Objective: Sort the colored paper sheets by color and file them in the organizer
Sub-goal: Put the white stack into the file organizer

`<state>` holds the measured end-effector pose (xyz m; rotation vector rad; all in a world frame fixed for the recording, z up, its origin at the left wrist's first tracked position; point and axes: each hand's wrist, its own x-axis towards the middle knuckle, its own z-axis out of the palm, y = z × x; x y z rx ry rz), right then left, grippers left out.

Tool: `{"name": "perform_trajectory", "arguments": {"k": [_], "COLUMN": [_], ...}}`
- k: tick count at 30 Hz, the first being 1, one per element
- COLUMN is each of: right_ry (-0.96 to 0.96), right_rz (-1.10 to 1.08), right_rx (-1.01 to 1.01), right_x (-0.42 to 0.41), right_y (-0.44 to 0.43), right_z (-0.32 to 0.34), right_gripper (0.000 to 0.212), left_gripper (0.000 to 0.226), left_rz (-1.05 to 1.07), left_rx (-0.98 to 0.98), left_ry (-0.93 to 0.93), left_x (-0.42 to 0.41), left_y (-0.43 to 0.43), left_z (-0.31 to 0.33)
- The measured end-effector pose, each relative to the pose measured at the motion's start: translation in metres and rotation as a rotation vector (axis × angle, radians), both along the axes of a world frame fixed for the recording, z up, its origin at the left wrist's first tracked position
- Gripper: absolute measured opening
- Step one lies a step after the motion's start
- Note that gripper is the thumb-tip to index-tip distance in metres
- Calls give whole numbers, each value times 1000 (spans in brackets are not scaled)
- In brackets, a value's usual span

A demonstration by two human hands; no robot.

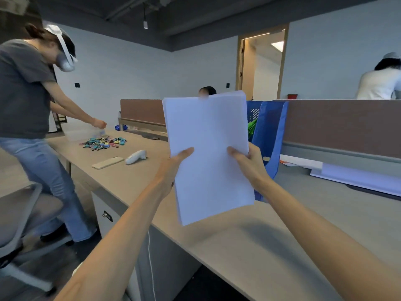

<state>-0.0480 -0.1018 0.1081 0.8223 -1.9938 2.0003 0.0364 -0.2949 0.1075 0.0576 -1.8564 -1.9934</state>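
Observation:
A stack of white paper sheets (208, 153) is held upright in the air above the desk. My left hand (173, 168) grips its left edge with the thumb on the front. My right hand (249, 164) grips the right edge the same way. Behind the stack stands the blue file organizer (271, 135) on the desk, partly hidden by the paper. Green sheets (252, 127) show inside one of its compartments.
A desk (238, 235) runs left to right with brown partitions (338, 120) behind. White sheets (358, 177) lie at the right. A phone (107, 162), a white controller (136, 157) and a pile of small coloured pieces (104, 143) lie at the left, where a person (28, 105) stands. A chair (19, 213) is nearby.

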Motion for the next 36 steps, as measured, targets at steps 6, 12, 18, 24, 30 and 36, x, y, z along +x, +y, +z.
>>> {"name": "perform_trajectory", "arguments": {"k": [6, 12, 18, 24, 30, 36], "right_ry": [73, 3, -20, 14, -15, 0], "right_rz": [-143, -293, -273, -142, -200, -277], "right_rx": [-139, -122, 20, 33, -5, 44], "right_x": [-47, -118, -163, -180, -189, -188], "right_y": [28, 51, 55, 73, 108, 133], "right_z": [61, 89, 77, 73, 61, 44], "right_gripper": [9, 54, 39, 39, 33, 39], "left_gripper": [28, 41, 32, 30, 25, 23], "left_rz": [108, 371, 546, 514, 509, 458], "left_rx": [-372, -747, -1020, -1172, -1246, -1268], "left_ry": [176, 328, 321, 254, 186, 193], "left_x": [-47, -97, -146, -195, -225, -242], "left_y": [43, 92, 127, 156, 180, 199], "left_z": [65, 96, 104, 97, 76, 54]}}
